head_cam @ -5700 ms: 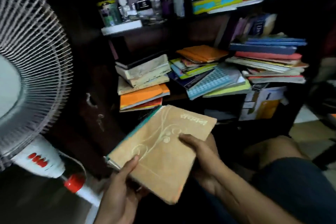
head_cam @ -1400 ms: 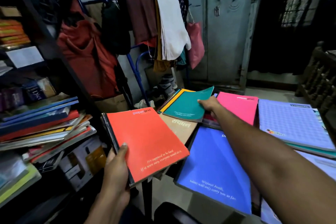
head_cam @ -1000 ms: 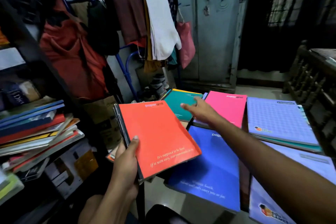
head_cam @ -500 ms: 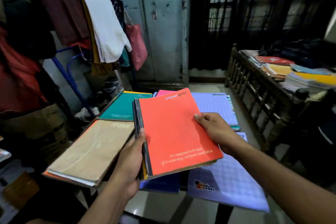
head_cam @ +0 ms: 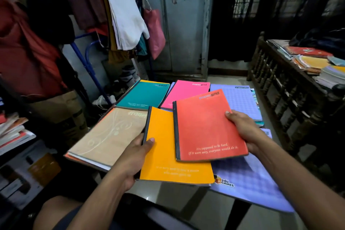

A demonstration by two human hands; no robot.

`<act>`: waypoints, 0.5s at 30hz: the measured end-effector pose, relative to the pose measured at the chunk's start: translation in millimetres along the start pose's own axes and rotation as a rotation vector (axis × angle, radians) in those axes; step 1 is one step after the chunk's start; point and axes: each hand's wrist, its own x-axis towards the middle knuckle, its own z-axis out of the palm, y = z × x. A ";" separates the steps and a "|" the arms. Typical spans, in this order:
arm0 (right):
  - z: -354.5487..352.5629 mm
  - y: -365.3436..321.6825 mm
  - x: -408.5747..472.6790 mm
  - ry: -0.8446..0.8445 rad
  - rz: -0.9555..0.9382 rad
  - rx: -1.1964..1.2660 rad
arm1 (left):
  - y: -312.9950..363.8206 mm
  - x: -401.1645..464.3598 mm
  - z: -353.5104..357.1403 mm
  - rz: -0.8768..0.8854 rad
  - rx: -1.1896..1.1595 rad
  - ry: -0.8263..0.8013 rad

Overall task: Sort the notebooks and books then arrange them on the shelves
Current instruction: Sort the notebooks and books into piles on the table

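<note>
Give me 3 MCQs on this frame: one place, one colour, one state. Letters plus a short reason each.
1. Where is the teal notebook?
A. lying beyond the tan book
B. in the right hand
C. on the bed

2. What colour is the notebook the left hand holds?
A. pink
B. yellow-orange
C. lilac

3. What is the right hand doing?
A. hanging idle
B. pressing flat on the table
C. gripping the red notebook

Key: 1 A, it lies flat past the tan book's far edge. 2 B, the left thumb rests on the yellow-orange notebook. 3 C, the thumb lies on the red cover's right edge, which sits over the yellow-orange one.
</note>
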 end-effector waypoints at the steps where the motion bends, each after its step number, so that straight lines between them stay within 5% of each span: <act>1: 0.9 4.0 -1.0 -0.011 0.016 0.035 | -0.4 0.3 1.4 0.009 0.002 -0.002; 5: 0.6 3.8 2.3 -0.089 -0.039 0.148 | -1.8 2.1 1.8 0.054 0.001 0.014; 15: 1.1 -9.3 16.0 -0.099 -0.248 -0.186 | -5.7 -0.4 -9.6 0.119 -0.009 0.062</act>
